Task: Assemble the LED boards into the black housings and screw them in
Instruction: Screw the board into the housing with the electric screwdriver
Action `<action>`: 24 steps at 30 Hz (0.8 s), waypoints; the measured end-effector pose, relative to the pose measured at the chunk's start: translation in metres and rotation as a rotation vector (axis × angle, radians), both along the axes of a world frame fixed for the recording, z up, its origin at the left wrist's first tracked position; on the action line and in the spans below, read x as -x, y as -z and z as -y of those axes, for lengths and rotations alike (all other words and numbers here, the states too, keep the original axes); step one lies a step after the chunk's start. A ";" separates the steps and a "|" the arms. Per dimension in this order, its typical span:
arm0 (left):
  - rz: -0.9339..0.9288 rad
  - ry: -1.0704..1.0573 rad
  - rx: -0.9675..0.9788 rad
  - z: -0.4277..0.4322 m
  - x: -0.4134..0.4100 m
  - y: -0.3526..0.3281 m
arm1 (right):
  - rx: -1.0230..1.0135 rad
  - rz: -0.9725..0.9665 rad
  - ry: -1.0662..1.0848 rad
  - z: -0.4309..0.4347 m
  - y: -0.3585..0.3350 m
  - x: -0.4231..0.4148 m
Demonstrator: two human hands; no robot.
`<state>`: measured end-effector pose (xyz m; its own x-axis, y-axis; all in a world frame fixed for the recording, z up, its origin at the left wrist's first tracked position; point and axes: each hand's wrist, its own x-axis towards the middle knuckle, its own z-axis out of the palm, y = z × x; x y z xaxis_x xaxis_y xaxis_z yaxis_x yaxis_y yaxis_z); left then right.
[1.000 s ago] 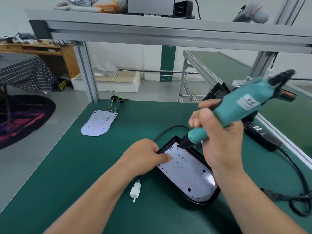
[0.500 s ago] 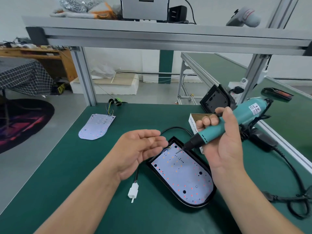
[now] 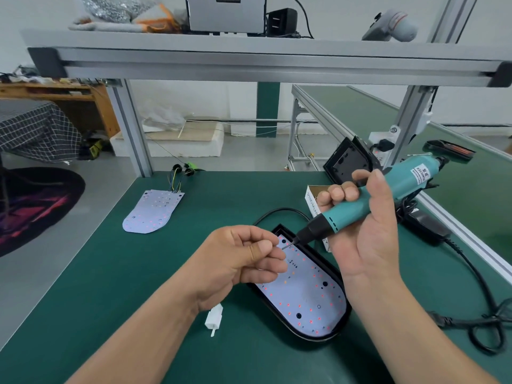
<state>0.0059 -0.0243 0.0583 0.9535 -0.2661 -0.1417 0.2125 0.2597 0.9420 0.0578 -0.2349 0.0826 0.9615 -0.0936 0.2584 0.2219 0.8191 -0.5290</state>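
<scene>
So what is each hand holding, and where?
The right hand wraps the teal electric screwdriver around its body. The left hand pinches something tiny at the bit tip, too small to identify.

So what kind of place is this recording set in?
Likely a small electronics assembly workshop: a green-matted workbench under an aluminium frame, a conveyor line beside it, and a teal electric screwdriver over an LED board.

I am seeing two bare forearms showing from wrist to frame edge, the left hand (image 3: 238,261) and right hand (image 3: 365,239) wearing no gloves, rings or watch.
</scene>
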 end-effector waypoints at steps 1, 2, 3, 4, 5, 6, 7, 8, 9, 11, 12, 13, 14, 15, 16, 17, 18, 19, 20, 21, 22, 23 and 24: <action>-0.004 0.013 0.004 0.000 0.000 0.000 | -0.003 0.004 -0.001 0.000 -0.001 0.000; -0.002 0.021 -0.001 0.001 0.001 0.000 | -0.008 0.008 -0.004 0.000 -0.002 0.001; 0.004 0.027 -0.010 0.002 0.001 0.000 | -0.012 0.011 -0.006 0.000 -0.003 0.001; 0.015 0.034 -0.023 0.002 0.002 0.001 | -0.015 0.014 -0.007 0.000 -0.003 0.001; 0.034 0.038 -0.044 0.003 0.003 0.001 | -0.016 0.017 -0.009 0.000 -0.004 0.002; 0.062 0.036 -0.079 0.004 0.003 0.001 | -0.018 0.018 -0.011 -0.001 -0.004 0.002; 0.093 0.026 -0.120 0.004 0.004 0.002 | -0.020 0.020 -0.015 -0.001 -0.004 0.003; 0.117 0.011 -0.152 0.005 0.004 0.002 | -0.021 0.023 -0.018 -0.002 -0.005 0.003; 0.124 -0.004 -0.159 0.006 0.004 0.002 | -0.019 0.024 -0.020 -0.002 -0.005 0.003; 0.106 -0.008 -0.102 0.007 0.003 0.000 | -0.014 0.022 -0.019 -0.002 -0.006 0.004; 0.090 -0.001 -0.059 0.007 0.004 -0.001 | -0.014 0.020 -0.015 -0.002 -0.006 0.004; 0.069 0.009 -0.016 0.007 0.004 -0.002 | -0.015 0.021 -0.011 -0.002 -0.007 0.004; 0.052 0.019 0.025 0.007 0.004 -0.002 | -0.014 0.023 -0.007 -0.002 -0.007 0.004; 0.036 0.023 0.058 0.008 0.005 -0.003 | -0.013 0.024 -0.003 -0.002 -0.008 0.004; 0.024 0.025 0.082 0.008 0.005 -0.003 | -0.012 0.025 0.000 -0.002 -0.008 0.005; 0.012 0.021 0.095 0.008 0.005 -0.003 | -0.010 0.027 0.001 -0.002 -0.008 0.005; 0.003 0.016 0.100 0.008 0.005 -0.003 | -0.006 0.031 0.003 -0.002 -0.008 0.005; -0.003 0.011 0.102 0.008 0.005 -0.003 | -0.004 0.035 0.004 -0.002 -0.008 0.006; -0.008 0.007 0.104 0.008 0.005 -0.003 | -0.002 0.038 0.003 -0.002 -0.008 0.006; -0.013 0.003 0.107 0.008 0.005 -0.004 | -0.001 0.040 0.001 -0.002 -0.008 0.006; -0.016 0.002 0.109 0.008 0.005 -0.004 | -0.001 0.041 -0.001 -0.003 -0.008 0.006; -0.019 0.000 0.108 0.008 0.006 -0.004 | 0.001 0.040 -0.002 -0.003 -0.008 0.006; -0.021 -0.002 0.108 0.008 0.006 -0.004 | 0.002 0.039 -0.002 -0.003 -0.008 0.006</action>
